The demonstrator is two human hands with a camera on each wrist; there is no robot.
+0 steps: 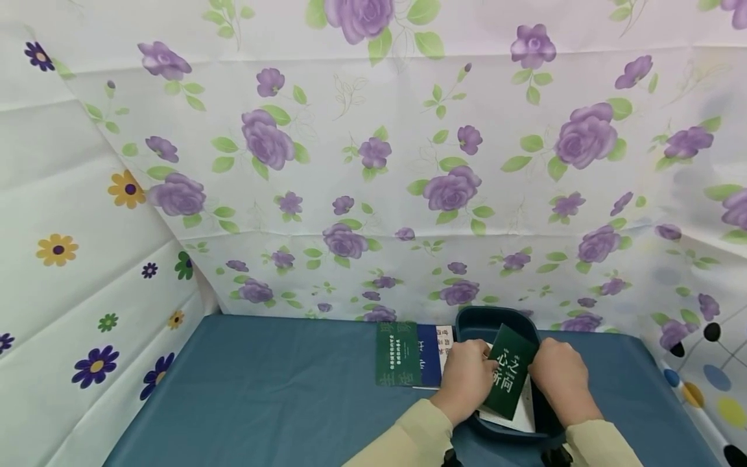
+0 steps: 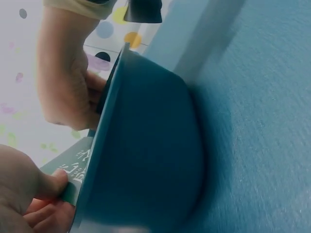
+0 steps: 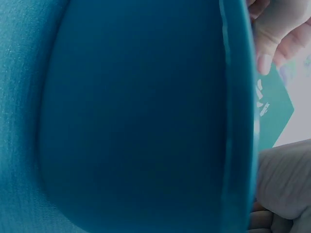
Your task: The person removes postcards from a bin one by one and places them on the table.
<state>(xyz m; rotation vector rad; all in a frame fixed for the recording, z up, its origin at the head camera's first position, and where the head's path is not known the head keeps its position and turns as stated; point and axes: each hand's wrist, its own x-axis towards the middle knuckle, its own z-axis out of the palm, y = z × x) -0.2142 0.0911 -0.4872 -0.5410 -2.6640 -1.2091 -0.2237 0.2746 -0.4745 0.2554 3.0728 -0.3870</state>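
In the head view, a dark blue basin point(image 1: 496, 314) holds a green card point(image 1: 510, 370) with white Chinese characters, tilted over a white sheet or card point(image 1: 525, 415). My left hand point(image 1: 469, 376) pinches the green card's left edge. In the left wrist view, thumb and fingers of that left hand point(image 2: 34, 199) grip the card point(image 2: 73, 162) just above the rim. My right hand point(image 1: 559, 373) is at the card's right edge, with its fingers bent down inside the basin. The rim hides those fingertips, so whether they hold anything is unclear. In the right wrist view, the basin wall point(image 3: 141, 116) fills most of the picture.
Left of the basin lie a green patterned card point(image 1: 398, 353), a blue one point(image 1: 428, 357) and a white one with characters point(image 1: 445, 340), partly overlapping. They rest on a blue-covered table point(image 1: 280, 389). Flowered sheeting point(image 1: 373, 194) hangs behind and at the sides.
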